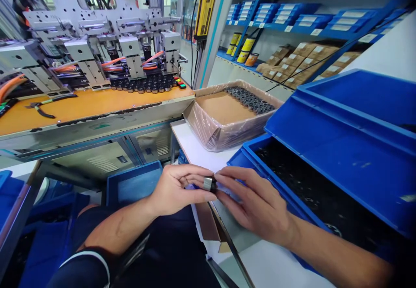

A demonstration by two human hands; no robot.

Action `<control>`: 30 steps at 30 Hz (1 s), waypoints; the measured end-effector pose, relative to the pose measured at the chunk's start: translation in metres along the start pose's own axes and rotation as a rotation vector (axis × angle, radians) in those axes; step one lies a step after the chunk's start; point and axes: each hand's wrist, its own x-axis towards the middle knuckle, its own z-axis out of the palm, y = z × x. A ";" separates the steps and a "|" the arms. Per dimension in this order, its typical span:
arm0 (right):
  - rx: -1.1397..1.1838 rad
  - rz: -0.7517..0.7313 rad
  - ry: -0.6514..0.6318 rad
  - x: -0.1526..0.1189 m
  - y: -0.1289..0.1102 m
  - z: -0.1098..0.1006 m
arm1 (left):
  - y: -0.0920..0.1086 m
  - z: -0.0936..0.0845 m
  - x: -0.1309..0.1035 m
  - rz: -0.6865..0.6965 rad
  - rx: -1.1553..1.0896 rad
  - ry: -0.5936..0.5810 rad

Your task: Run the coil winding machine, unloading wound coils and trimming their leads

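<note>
Between my two hands is a small cylindrical part (208, 184) with a silver metal band and a black end. My left hand (177, 187) grips it from the left, thumb below and fingers behind. From the right, the fingertips of my right hand (251, 195) pinch the black end. Finer detail on the part is too small to make out. Beyond my hands stands a plastic-lined carton (221, 134), with rows of small dark parts (250, 98) along its far right side.
Blue bins (344, 158) holding black parts are stacked at right. A metal machine (97, 41) stands over an orange worktop (107, 101) bearing pliers (48, 104) and rows of black cylindrical parts (146, 84). A blue tray (130, 171) sits low behind my left arm.
</note>
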 end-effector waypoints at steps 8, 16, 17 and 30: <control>0.032 -0.032 0.006 -0.002 0.001 0.001 | -0.001 0.000 -0.001 0.008 -0.008 -0.009; 0.025 -0.048 -0.016 -0.001 0.001 0.000 | -0.001 0.000 -0.001 0.005 -0.056 -0.001; 0.028 -0.050 -0.020 0.000 0.001 0.000 | -0.001 0.000 -0.001 0.010 -0.063 -0.004; 0.027 -0.041 -0.009 0.000 0.000 0.000 | -0.004 -0.003 -0.001 -0.008 -0.029 -0.003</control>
